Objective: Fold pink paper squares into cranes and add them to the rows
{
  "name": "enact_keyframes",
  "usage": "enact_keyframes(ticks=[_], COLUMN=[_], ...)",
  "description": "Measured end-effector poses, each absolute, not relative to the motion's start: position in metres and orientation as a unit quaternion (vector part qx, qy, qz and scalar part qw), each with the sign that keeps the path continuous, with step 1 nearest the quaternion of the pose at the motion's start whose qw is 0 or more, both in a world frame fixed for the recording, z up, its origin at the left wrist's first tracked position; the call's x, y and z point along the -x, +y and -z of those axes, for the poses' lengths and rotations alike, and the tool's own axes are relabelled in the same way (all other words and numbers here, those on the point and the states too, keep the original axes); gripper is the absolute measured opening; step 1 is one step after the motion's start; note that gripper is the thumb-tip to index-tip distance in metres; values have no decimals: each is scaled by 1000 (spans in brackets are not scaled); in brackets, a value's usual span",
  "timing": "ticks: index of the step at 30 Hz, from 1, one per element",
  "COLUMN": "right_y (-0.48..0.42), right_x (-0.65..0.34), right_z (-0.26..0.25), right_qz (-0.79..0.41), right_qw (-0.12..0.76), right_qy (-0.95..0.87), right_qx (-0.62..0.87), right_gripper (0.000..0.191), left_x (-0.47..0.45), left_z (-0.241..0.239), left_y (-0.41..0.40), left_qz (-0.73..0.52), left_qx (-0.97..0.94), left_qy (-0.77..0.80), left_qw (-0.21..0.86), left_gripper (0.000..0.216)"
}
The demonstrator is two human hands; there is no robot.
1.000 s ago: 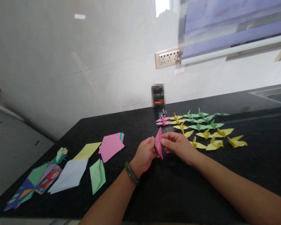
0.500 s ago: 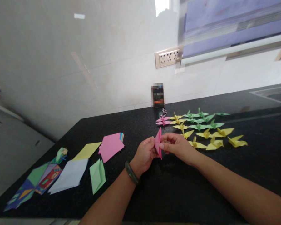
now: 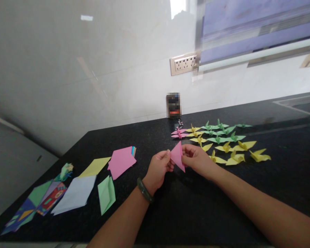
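Pixelation masks an object (image 3: 173, 106) just above frame centre; where the right hand (image 3: 197, 160) meets the paper (image 3: 177, 155), its tips are hard to make out. Pink and triangular, the paper is below centre, pinched by left hand (image 3: 158, 168) and right.

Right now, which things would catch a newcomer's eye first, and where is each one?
The folded pink paper, held mid-view by the left hand and the right hand, stands out against the black counter. Next come the yellow, green and pink cranes, in loose rows beyond the hands and to their right. A stack with pink on top lies left of the hands.
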State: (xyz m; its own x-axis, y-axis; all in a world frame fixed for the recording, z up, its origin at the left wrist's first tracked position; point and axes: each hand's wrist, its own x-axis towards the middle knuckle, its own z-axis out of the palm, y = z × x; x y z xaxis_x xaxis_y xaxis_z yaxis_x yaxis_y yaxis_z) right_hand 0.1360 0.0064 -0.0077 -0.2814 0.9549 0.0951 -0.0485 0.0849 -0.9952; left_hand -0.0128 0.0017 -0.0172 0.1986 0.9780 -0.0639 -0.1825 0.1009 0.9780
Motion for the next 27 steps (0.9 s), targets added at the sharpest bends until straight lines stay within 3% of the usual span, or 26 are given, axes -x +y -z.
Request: enact_keyframes(ticks=[4, 10, 16, 27], right_y=[10, 9, 9, 10], right_x=[-140, -145, -148, -151], right_z=[10, 6, 5, 7], right_qz=[-498, -399, -297, -301], right_qw=[459, 467, 476, 440], right_qy=[-604, -679, -748, -771], right_qx=[420, 402, 355, 348], right_gripper=[31, 20, 22, 25], left_x=[12, 10, 11, 10], left_z=[16, 12, 7, 7], left_y=[-1, -3, -6, -7], left_qz=[-431, -392, -347, -357], left_qx=[-507, -407, -383, -395], left_qy=[435, 410, 423, 399], left_qw=[607, 716, 744, 746], left_gripper=[35, 40, 44, 39])
